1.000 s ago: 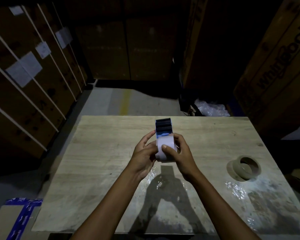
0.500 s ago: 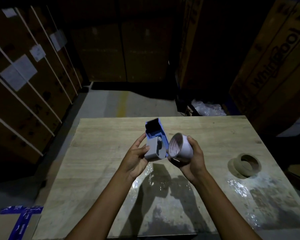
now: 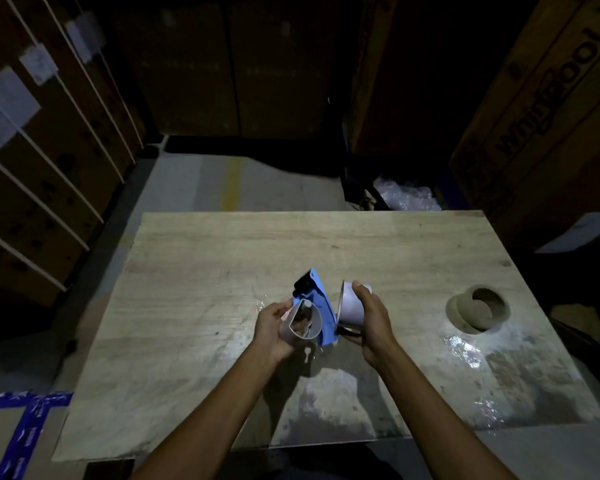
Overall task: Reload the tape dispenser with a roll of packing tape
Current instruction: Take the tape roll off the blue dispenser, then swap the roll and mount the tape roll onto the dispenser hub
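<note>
My left hand [image 3: 271,327] grips a blue tape dispenser [image 3: 321,315] above the wooden table [image 3: 194,306]. The dispenser is tilted, its black toothed end pointing away from me and its grey curved inner piece facing me. My right hand [image 3: 371,320] holds a white roll [image 3: 349,308] right beside the dispenser's right side; whether they touch I cannot tell. A brown roll of packing tape [image 3: 478,308] lies flat on the table to the right, apart from both hands.
Crumpled clear film [image 3: 465,348] glints on the table near the brown roll. Tall cardboard boxes [image 3: 551,109] stand to the right and strapped cartons [image 3: 32,174] to the left. Bubble wrap [image 3: 406,197] lies on the floor beyond the table.
The white roll came out of the dispenser in my right hand. The two hands moved apart, and the dispenser has tilted so its open side faces me.
</note>
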